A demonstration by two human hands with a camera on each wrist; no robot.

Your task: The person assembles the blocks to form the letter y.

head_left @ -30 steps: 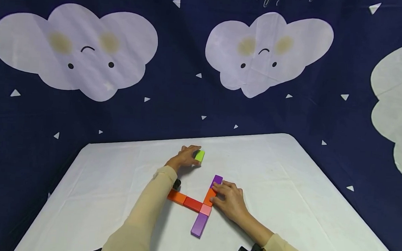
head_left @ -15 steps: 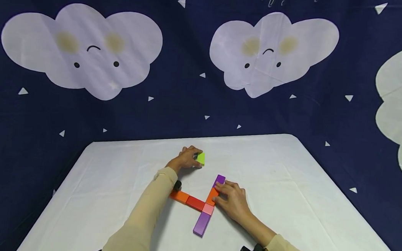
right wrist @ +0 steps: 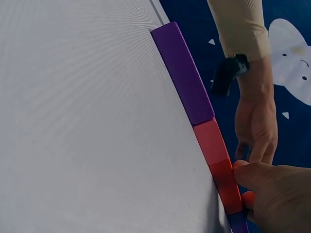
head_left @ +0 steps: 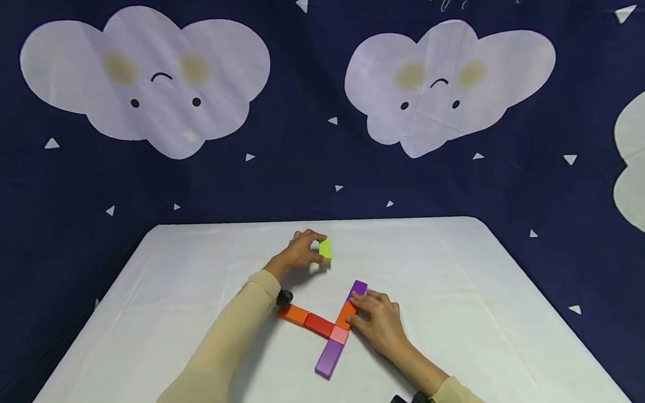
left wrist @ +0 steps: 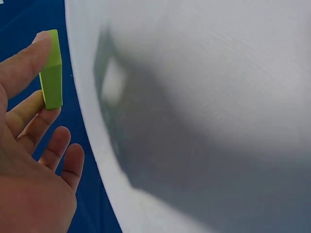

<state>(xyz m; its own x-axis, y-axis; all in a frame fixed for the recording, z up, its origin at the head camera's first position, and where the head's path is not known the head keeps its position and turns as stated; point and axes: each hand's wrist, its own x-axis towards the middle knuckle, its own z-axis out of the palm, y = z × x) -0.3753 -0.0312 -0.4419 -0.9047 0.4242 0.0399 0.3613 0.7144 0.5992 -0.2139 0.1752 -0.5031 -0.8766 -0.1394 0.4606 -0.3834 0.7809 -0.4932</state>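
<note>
Fingertips point(left wrist: 43, 41) pinching green block point(left wrist: 51, 70), wrist view only.

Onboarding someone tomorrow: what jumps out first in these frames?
The left hand pinches a green block near the far middle of the white table. Nearer the person, the right hand presses its fingers against a flat cross of purple, orange, red and pink blocks. Behind the table hangs a dark blue backdrop with pale cloud faces.

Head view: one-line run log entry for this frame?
left hand: pinches green block | right hand: rests on block row | white table
</note>
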